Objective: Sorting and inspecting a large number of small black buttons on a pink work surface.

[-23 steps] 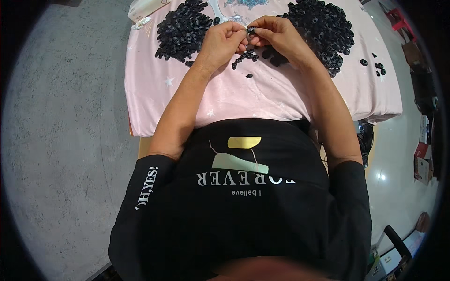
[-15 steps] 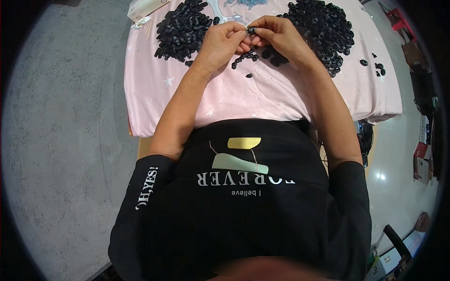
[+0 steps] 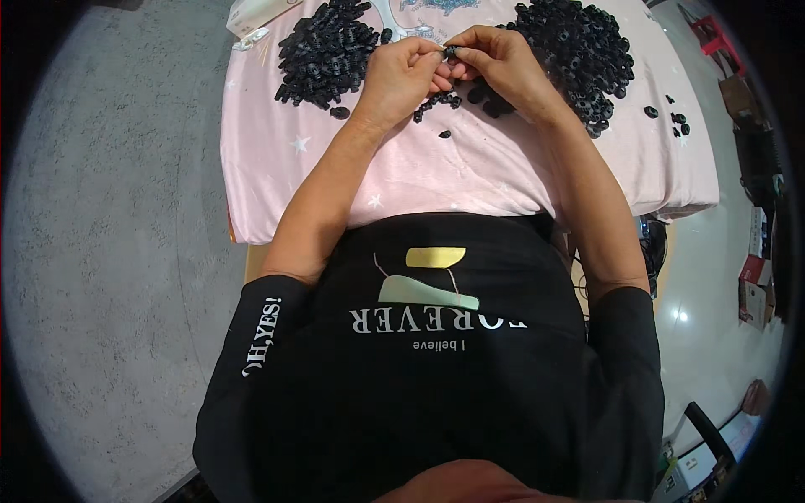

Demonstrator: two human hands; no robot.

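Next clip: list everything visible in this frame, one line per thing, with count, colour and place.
Pink star-printed cloth: one, covering the table.
Left pile of small black ring-shaped parts: many, black, far left of cloth.
Right pile of small black ring-shaped parts: many, black, far right of cloth.
Loose black parts: several, black, below the hands; a few more near the right edge.
White box: one, far left corner.
Grey floor: left of table.
Small black part: one, pinched between both hands.
Left hand: grip on that part.
Right hand: grip on the same part.
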